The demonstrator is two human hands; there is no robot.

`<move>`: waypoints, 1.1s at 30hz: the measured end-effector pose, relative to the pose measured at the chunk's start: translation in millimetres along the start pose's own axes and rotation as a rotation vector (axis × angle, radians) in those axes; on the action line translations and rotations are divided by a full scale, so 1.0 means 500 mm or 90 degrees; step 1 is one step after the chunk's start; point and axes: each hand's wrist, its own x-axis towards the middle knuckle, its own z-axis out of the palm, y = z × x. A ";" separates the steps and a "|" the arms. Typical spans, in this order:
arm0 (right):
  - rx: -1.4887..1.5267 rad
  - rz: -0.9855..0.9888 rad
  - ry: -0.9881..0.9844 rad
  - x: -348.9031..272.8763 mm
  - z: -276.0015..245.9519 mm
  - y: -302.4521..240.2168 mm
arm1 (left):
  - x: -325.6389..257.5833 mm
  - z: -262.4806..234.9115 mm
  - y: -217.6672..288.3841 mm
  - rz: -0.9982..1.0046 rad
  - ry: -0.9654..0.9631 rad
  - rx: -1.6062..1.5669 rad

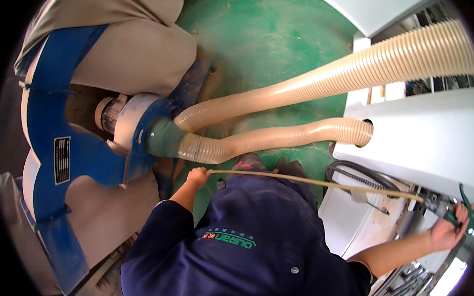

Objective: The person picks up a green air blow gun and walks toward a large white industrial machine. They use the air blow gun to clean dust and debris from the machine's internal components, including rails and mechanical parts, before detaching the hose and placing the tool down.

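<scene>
A thin tan air hose [299, 179] stretches across in front of my body, from left to right. My left hand [197, 177] is closed round it near my left thigh. Far out to the right, my right hand [447, 233] grips a green air blow gun [468, 212] with a lever. The hose runs up to a grey fitting [433, 205] beside the gun. Past the gun stands a white machine cabinet [425, 136]. The blow gun's tip is too small and close to the picture's rim to make out.
Left stands a blue dust collector [45, 122] with a motor [110, 114] and beige bags [137, 57]. Two ribbed ducts, a thick one [326, 75] and a thinner one [286, 137], cross the green floor [264, 37]. Black cable [354, 169] lies coiled beside the cabinet.
</scene>
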 end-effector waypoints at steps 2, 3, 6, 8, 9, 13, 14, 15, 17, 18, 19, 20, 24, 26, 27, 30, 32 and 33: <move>-0.079 -0.027 -0.031 0.014 0.042 0.056 | 0.004 -0.023 0.019 -0.063 0.032 -0.146; -0.025 0.056 -0.155 0.032 0.029 0.088 | 0.019 -0.016 0.030 -0.073 0.100 -0.196; -0.033 0.324 -0.138 -0.018 0.040 0.289 | 0.049 -0.087 0.117 -0.202 0.030 -0.314; -0.113 0.478 -0.228 -0.080 0.051 0.445 | 0.009 -0.175 0.219 -0.188 0.062 -0.367; -0.232 0.521 -0.205 -0.103 0.080 0.499 | -0.010 -0.218 0.260 -0.177 0.080 -0.389; -0.464 0.463 -0.455 -0.134 0.153 0.636 | -0.097 -0.362 0.394 -0.025 0.156 -0.387; -0.454 0.386 -0.535 -0.137 0.151 0.653 | -0.132 -0.398 0.437 -0.030 0.139 -0.506; -0.410 0.498 -0.518 -0.130 0.158 0.658 | -0.159 -0.426 0.470 -0.037 0.124 -0.627; -0.411 0.452 -0.496 -0.110 0.150 0.696 | -0.174 -0.496 0.516 -0.019 0.129 -0.763; -0.413 0.430 -0.488 -0.098 0.138 0.717 | -0.176 -0.526 0.539 -0.004 0.139 -0.781; -0.403 0.423 -0.460 -0.080 0.117 0.736 | -0.184 -0.567 0.575 0.018 0.145 -0.826; -0.394 0.406 -0.437 -0.062 0.105 0.753 | -0.186 -0.608 0.617 0.045 0.150 -0.871; -0.393 0.389 -0.395 -0.002 0.114 0.812 | -0.155 -0.725 0.765 0.204 0.172 -0.834; -0.397 0.434 -0.381 0.021 0.129 0.846 | -0.083 -0.757 0.828 0.312 0.277 -0.741; -0.398 0.405 -0.368 0.030 0.131 0.871 | -0.049 -0.791 0.864 0.341 0.287 -0.676; -0.424 0.353 -0.299 0.069 0.140 0.946 | 0.045 -0.908 0.979 0.439 0.217 -0.645; -0.483 0.341 -0.276 0.094 0.130 1.005 | 0.143 -0.968 1.031 0.469 0.163 -0.656; -0.540 0.360 -0.206 0.103 0.145 1.023 | 0.190 -0.997 1.047 0.482 0.112 -0.674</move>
